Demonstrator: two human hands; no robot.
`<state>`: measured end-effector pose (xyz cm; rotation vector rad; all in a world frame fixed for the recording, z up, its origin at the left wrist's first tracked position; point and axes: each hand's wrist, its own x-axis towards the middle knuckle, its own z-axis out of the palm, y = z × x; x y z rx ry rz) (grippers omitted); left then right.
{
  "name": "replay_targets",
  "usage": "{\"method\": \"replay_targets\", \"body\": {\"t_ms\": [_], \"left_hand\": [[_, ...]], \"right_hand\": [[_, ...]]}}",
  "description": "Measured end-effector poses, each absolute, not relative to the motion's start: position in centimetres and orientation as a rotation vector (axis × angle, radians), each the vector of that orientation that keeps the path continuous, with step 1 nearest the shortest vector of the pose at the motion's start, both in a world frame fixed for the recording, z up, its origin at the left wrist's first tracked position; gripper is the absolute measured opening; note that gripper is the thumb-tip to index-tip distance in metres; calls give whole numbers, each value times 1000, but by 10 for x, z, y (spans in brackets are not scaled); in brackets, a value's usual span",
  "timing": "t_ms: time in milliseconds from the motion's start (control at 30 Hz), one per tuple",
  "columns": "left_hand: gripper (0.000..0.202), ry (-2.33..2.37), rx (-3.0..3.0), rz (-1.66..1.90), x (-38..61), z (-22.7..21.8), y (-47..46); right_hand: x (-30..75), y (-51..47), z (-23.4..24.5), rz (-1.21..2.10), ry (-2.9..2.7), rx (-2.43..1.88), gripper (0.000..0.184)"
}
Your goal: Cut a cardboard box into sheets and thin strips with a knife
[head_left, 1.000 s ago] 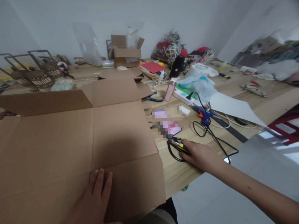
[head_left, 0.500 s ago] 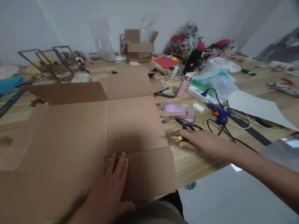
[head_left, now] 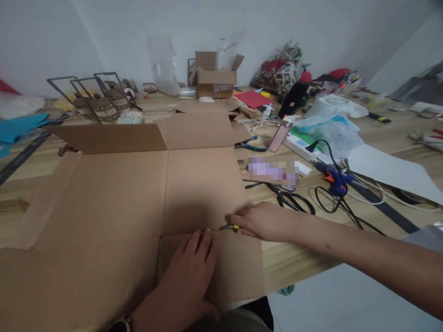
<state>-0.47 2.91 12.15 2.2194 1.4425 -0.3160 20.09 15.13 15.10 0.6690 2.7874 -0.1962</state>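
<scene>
A large unfolded cardboard box (head_left: 126, 191) lies on the wooden table in front of me, one flap at the far left standing up. My left hand (head_left: 192, 269) presses on the near flap, palm down with fingers stretched out just below the horizontal crease. In my right hand (head_left: 263, 222) is a utility knife (head_left: 235, 227) with some yellow on it, gripped in closed fingers. Its blade points left and rests at the crease, a little right of my left fingertips. Most of the knife's handle is hidden in the hand.
Right of the cardboard lie black scissors (head_left: 293, 202), blue-handled pliers (head_left: 253, 144) and a blue glue gun (head_left: 335, 180) with its cord. A white sheet (head_left: 396, 171) lies farther right. Small woven baskets (head_left: 105, 110) and an open carton (head_left: 217, 82) stand at the back.
My right hand has brought the knife left from beyond the cardboard's right edge onto the crease. My left hand has slid right along the near flap.
</scene>
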Motion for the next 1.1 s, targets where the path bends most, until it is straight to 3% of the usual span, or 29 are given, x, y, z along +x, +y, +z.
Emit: {"method": "replay_targets", "body": {"t_ms": [333, 467, 633, 900, 1100], "left_hand": [[110, 1464, 2152, -423, 1, 135, 36], [107, 1472, 2122, -441, 3, 137, 37], [106, 1493, 2071, -482, 1, 133, 36], [104, 1477, 2098, -371, -10, 114, 29], [104, 1486, 2095, -372, -9, 118, 31]], "right_hand": [[202, 148, 157, -55, 2674, 682, 26], [226, 149, 156, 46, 2648, 668, 36], [247, 152, 156, -18, 2651, 696, 40], [274, 154, 154, -115, 2554, 803, 21], [303, 157, 146, -357, 2613, 930, 26]]}}
